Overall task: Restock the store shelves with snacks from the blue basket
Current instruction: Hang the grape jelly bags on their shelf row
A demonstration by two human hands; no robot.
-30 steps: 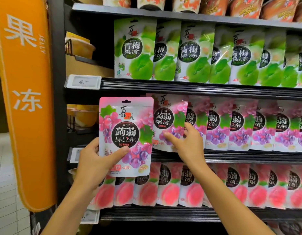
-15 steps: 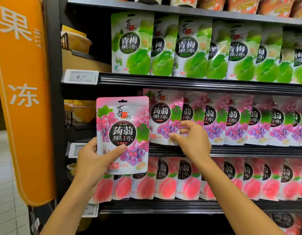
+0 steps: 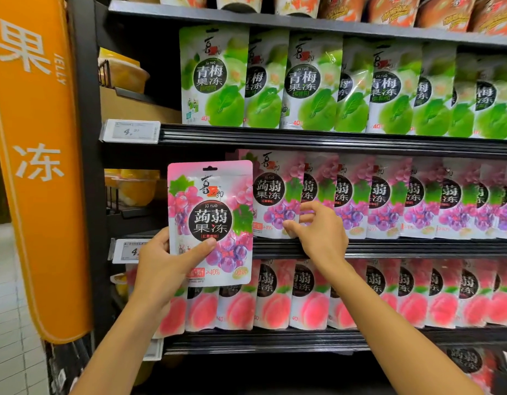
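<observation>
Left hand (image 3: 161,263) grips the grape pouch (image 3: 209,220) by its lower left corner, thumb across the front, pouch upright, long side vertical. Just right of it, the right hand (image 3: 320,232) pinches the edge of the front pouch (image 3: 275,192) in the grape row. The middle shelf (image 3: 403,249) lies straight behind, so the left hand looks nearer the slot.

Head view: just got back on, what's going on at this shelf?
A person is restocking jelly snacks. The left hand holds a grape pouch upright in front of the left end of the middle shelf, not yet placed. The right hand pinches the lower edge of the front shelved pouch in that row, probably making room. Green pouches stand above, peach pouches below.
</observation>
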